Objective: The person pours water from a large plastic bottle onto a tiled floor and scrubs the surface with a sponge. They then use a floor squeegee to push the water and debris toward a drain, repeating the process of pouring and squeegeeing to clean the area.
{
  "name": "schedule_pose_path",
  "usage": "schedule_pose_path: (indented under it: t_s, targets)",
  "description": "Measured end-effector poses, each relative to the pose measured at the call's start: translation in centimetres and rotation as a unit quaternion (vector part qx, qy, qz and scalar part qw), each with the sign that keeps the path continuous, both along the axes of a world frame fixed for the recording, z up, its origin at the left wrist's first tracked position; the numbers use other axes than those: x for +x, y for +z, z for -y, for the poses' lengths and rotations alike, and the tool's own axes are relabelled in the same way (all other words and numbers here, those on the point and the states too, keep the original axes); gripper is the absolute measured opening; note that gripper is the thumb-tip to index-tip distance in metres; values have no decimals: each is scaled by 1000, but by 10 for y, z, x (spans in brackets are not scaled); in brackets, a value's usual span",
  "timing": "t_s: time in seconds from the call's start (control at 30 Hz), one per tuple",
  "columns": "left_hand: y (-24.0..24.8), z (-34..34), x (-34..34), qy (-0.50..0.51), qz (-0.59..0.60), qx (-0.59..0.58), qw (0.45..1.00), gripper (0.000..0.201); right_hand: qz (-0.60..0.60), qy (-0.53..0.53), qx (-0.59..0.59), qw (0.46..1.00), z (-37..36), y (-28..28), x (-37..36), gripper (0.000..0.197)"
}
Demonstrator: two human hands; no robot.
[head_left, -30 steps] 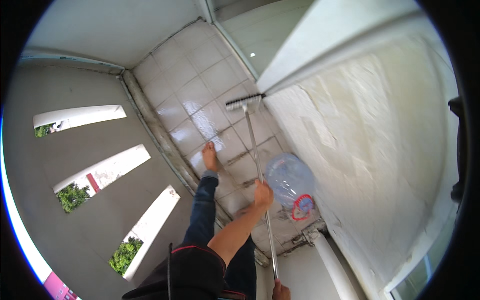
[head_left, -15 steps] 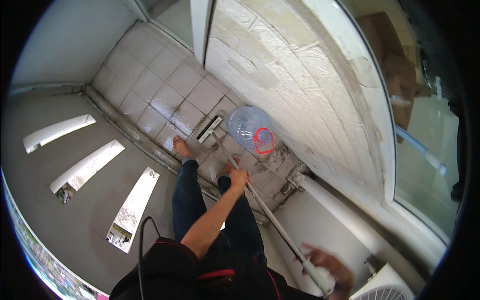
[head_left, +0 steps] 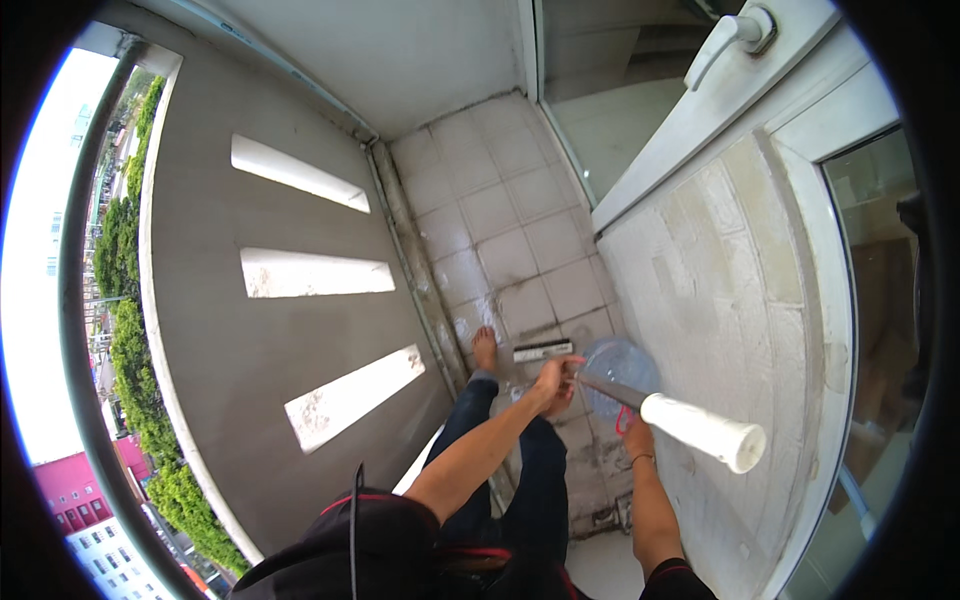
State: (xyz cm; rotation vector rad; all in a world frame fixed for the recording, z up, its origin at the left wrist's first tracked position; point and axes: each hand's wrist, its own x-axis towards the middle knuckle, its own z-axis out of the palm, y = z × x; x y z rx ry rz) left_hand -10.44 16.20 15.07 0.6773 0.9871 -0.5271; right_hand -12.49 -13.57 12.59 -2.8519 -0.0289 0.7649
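My left hand (head_left: 555, 388) is closed around the grey pole of a long-handled floor scrubber (head_left: 705, 430), whose thick white grip end points up toward me. Its narrow black-and-white head (head_left: 543, 350) rests on the tiles; whether it carries bristles or rubber I cannot tell. Right of the pole a large clear blue water jug (head_left: 632, 364) stands against the wall, partly covered by the pole. My right hand (head_left: 637, 440) is down at the jug's red carrying handle (head_left: 622, 420), its fingers curled on it and partly hidden.
Wet, stained floor tiles (head_left: 505, 240) run away between a grey parapet (head_left: 215, 350) with slots and a white textured wall (head_left: 720, 350). My bare foot (head_left: 485, 348) is just left of the scrubber head. A glazed door with a white lever handle (head_left: 725, 45) stands at the far right.
My right hand has left the pole's upper end and reached down to the jug's handle. The pole's grip end has swung upward and right. My view has turned, showing more parapet and street.
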Motion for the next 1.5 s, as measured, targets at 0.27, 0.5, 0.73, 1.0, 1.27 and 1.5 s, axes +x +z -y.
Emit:
schedule_pose_path:
  t_s: [0.27,0.5,0.73,1.0,1.27,1.5]
  targets:
    - [13,26,39,-278,216,271,896,24,-46,88,70,993,37,-59,19,36]
    - [59,69,66,-540,252,361,717,38,61,31,126,990,56,-65,-13,39]
    - [35,140,63,-616,326,242,675,47,14,-65,107,992,81,-52,-72,47]
    - [26,172,47,-533,382,215,724,48,-17,-85,97,992,83,-37,-147,34]
    - [33,188,53,-436,418,180,777,58,-44,-151,114,981,89,-33,-208,25]
    - [39,195,53,-420,377,180,806,69,17,-189,41,981,72,-5,-237,40]
